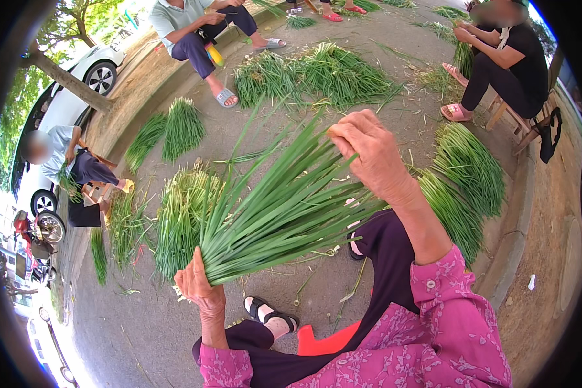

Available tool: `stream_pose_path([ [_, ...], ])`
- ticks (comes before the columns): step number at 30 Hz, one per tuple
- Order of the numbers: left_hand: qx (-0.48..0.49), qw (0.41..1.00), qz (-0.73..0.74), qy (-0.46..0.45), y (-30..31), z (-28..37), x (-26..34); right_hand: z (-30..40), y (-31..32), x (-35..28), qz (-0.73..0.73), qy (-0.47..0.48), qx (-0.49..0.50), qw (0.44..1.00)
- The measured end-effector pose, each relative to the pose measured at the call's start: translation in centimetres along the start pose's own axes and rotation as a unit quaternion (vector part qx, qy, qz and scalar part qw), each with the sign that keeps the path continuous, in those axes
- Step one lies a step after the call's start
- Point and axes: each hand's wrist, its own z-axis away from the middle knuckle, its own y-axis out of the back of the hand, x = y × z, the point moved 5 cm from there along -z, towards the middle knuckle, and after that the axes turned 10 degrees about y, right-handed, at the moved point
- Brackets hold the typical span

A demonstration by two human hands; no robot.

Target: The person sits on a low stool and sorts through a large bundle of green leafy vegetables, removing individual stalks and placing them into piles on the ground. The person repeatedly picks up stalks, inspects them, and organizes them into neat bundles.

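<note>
My left hand (201,286) grips a bunch of long green garlic chives (276,208) near its base; some pale stem ends show below the fist. The leaves fan out up and to the right. At their tips is my right hand (368,150), its thumb and fingers pinched together at the upper edge of the fan; whether a leaf is between them is hard to tell. Behind my left hand stands a pile of chives (182,218) on the pavement, partly hidden by the held bunch.
Chive heaps lie ahead (339,75), at the right (468,169) and at the left (183,128). Several people sit around, one on a wooden chair (509,116) at the right. A red plastic stool (327,339) is under me. A curb (514,252) runs along the right.
</note>
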Motion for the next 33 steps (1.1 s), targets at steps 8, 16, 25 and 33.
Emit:
stream_pose_path([
  [8,0.001,1.000,0.001,-0.012,0.2,-0.2,0.3,0.4,-0.6,-0.1,0.076,-0.075,-0.044,0.993],
  [16,0.009,1.000,0.006,-0.005,0.0,0.0,0.1,2.0,0.2,3.4,-0.126,-0.317,0.080,0.936],
  [25,0.008,1.000,0.003,-0.005,0.0,0.0,0.2,0.9,1.7,2.6,-0.088,-0.257,0.117,0.955],
  [33,0.007,1.000,0.006,-0.009,0.1,-0.1,0.4,0.7,1.8,2.4,-0.120,-0.256,0.117,0.952],
])
